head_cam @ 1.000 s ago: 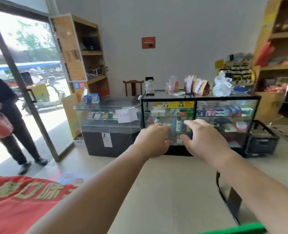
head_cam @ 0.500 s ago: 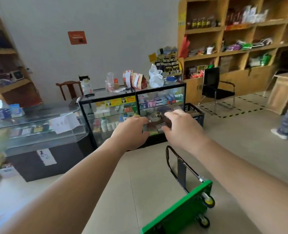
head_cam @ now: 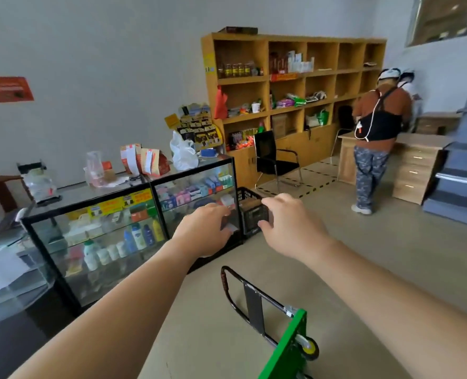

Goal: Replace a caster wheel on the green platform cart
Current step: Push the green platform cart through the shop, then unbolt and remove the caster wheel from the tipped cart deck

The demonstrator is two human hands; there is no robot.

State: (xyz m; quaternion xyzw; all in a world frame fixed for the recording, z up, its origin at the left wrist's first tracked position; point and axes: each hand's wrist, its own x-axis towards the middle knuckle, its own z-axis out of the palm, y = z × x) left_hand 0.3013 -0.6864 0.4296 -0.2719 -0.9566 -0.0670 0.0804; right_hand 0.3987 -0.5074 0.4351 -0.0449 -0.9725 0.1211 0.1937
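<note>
Grey walls, pale floor (head_cam: 363, 269), glass display counters (head_cam: 103, 231), wooden shelving (head_cam: 295, 77), black chair (head_cam: 273, 157).

Cart (head_cam: 287, 348) cut off at bottom edge
Under my right hand (head_cam: 289, 225) one wheel (head_cam: 305, 376) is clipped. My hands partly cover the crate (head_cam: 250, 214); labels (head_cam: 133, 199) past my left hand (head_cam: 203, 232) are unreadable.

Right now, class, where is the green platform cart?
The cart stands on edge on the floor, bottom centre-right of the head view, black handle toward the glass display counter.
</note>
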